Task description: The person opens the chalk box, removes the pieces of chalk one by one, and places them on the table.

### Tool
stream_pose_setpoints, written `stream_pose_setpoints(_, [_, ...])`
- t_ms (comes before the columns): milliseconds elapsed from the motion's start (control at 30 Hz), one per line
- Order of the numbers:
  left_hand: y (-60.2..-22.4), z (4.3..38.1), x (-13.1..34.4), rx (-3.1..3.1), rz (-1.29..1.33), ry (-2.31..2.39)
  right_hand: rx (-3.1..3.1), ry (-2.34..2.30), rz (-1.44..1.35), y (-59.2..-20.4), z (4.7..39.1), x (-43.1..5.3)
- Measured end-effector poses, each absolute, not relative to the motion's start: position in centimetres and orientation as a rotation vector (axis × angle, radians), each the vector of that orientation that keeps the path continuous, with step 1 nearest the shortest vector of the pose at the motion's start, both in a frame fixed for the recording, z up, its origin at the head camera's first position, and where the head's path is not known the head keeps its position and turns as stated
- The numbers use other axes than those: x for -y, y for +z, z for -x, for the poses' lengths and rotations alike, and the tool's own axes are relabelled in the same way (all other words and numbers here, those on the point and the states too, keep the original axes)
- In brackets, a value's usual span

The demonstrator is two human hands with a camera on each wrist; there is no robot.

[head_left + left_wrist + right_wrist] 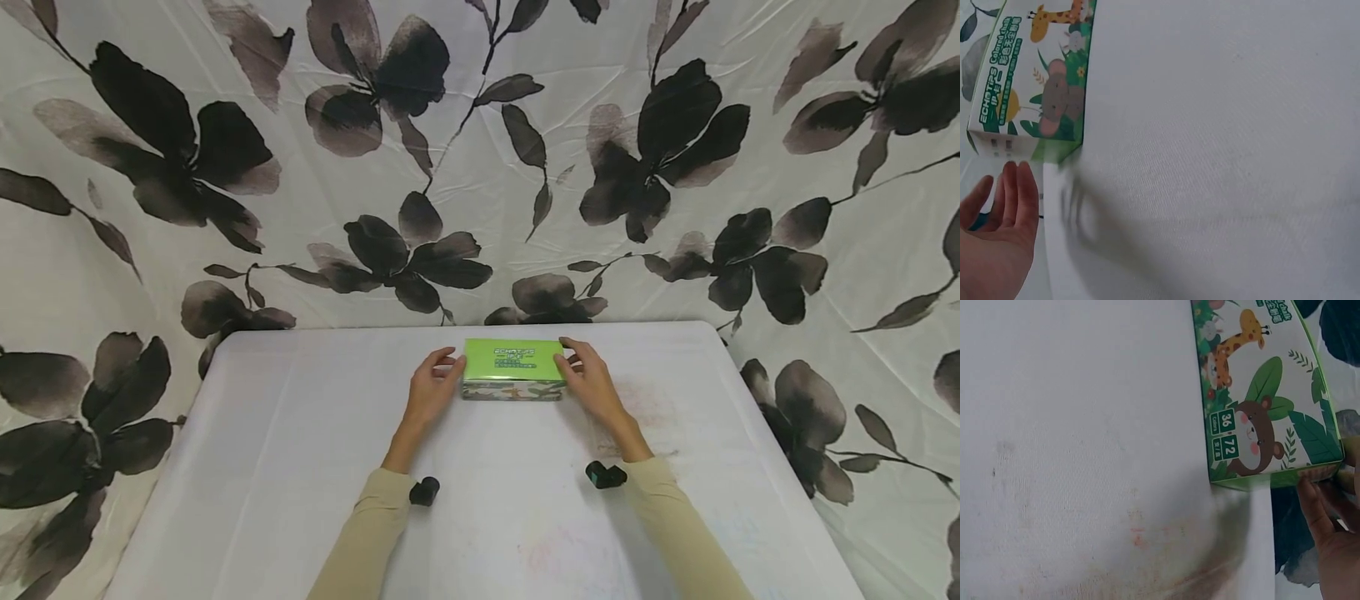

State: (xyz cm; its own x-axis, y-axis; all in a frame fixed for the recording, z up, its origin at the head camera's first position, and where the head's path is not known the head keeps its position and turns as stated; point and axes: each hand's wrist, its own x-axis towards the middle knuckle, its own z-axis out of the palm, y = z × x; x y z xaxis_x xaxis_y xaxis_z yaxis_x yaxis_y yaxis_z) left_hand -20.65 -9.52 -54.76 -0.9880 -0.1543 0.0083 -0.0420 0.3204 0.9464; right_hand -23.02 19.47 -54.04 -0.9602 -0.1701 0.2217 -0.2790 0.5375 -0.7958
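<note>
A chalk box with a bright green top lies near the far edge of the white table. Printed animals, leaves and the words "Colored chalk" cover its front, seen in the left wrist view. My left hand is at the box's left end, fingertips close to that end and fingers loosely extended. At the other end my right hand touches the box. In the right wrist view its fingers reach the end panel beside a brown bear picture; part of this hand is cut off by the frame edge.
The white tabletop carries faint reddish smudges at the right and near the front. A pale curtain with dark flowers hangs behind and beside the table. Small black cameras sit at both wrists.
</note>
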Motion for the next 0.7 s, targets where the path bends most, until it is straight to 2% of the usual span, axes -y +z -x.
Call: stream_pose_setpoints(700, [-55.0, 19.7, 10.1, 2.327, -0.253, -2.029, 2.666, 1.653, -0.282, -54.4, 22.3, -18.5])
